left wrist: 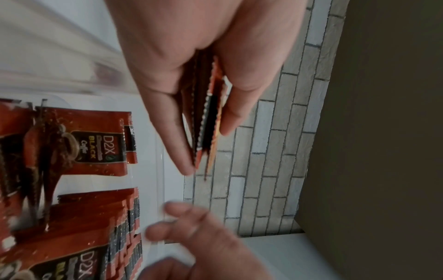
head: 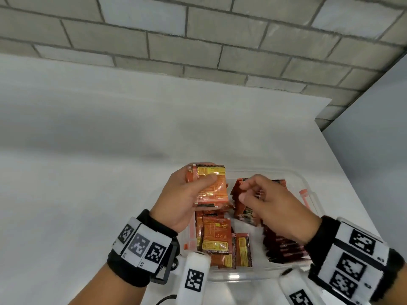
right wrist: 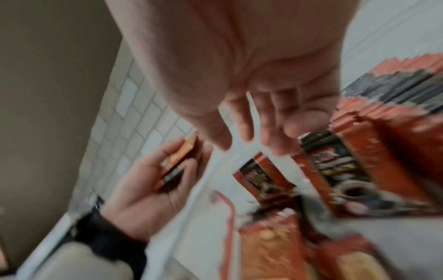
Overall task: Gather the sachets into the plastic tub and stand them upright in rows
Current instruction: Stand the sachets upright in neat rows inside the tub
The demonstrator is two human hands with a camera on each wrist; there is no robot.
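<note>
The left hand (head: 187,194) holds a stack of coffee sachets (head: 210,186) between thumb and fingers, at frame centre; the right hand (head: 271,201) hovers loosely curled, holding nothing, above the upright sachets in the plastic tub (head: 308,183).

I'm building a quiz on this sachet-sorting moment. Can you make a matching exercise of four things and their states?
Things:
1. left hand
2. right hand
3. upright sachets
4. flat sachets

States:
A. lying face up in the plastic tub
B. holds nothing
C. grips a stack of sachets
D. standing in a row

Pairs: 1-C, 2-B, 3-D, 4-A
</note>
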